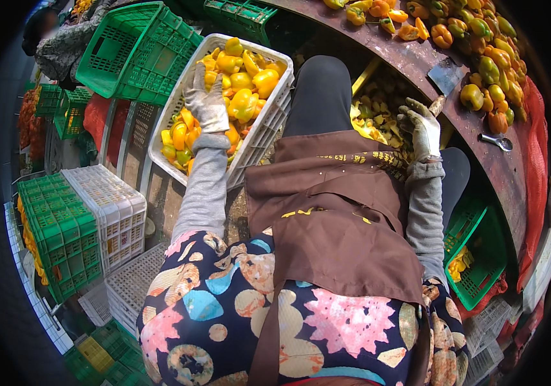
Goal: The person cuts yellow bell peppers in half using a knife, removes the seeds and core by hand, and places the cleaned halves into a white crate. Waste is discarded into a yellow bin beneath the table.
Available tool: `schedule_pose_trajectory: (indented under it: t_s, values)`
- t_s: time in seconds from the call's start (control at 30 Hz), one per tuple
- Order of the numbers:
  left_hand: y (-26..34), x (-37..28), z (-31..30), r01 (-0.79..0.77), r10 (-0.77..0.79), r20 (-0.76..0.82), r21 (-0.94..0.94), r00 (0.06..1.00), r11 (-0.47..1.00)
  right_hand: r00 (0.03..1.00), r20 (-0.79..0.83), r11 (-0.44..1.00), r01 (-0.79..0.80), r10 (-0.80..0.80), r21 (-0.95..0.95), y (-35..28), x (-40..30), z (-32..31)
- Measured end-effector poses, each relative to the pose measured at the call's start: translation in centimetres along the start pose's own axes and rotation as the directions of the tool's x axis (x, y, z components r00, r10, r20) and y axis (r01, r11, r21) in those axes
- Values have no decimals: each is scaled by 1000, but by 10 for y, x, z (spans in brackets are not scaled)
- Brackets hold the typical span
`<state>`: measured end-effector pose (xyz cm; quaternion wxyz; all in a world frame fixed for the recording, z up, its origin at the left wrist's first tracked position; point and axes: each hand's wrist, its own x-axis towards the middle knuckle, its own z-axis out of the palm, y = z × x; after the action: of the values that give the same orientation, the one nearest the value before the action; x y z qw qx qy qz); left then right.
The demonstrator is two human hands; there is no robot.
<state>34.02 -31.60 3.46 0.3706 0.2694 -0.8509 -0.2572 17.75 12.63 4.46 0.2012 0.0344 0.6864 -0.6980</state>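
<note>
My left hand (206, 103), in a soiled pale glove, is over a white plastic crate (262, 161) with its fingers apart. Beneath and around it lie cut yellow and orange bell peppers (244, 105); I see nothing gripped in it. My right hand (424, 128), also gloved, is by the table's near edge with its fingers partly bent. A tan, handle-like piece (437, 105) shows against that hand; whether I hold it is unclear. Just beyond, a flat grey plate or blade (446, 76) lies on the reddish-brown table (478, 113).
Whole peppers (490, 62) are heaped on the table, near a metal spoon-like tool (497, 142). Pepper scraps (376, 118) lie below its edge. Green crates (159, 62) stand at upper left, stacked crates (58, 231) at left, another green crate (490, 270) at right. A person (65, 48) is at far left.
</note>
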Motion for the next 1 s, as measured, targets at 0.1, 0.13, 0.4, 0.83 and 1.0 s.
schedule_pose_trajectory:
  t_s: [0.1, 0.13, 0.4, 0.83, 1.0]
  values:
    - [-132, -38, -7, -331, 33, 556, 445, 831, 832, 995, 40, 995, -86, 88, -45, 8, 0, 14]
    - [-98, -25, 13, -503, 49, 670, 504, 740, 702, 997, 12, 996, -73, 74, -57, 6, -2, 14]
    - [-98, 22, 26, 302, -198, 568, -94, 799, 949, 970, -245, 998, 9, 6, 59, -12, 18, -31]
    - [215, 16, 101, 528, 7, 660, -608, 752, 594, 548, -778, 837, -233, -308, -496, -61, 111, -124]
    - [269, -65, 226, 338, 282, 868, -431, 410, 837, 732, -680, 905, -272, -27, -328, -38, 78, -66]
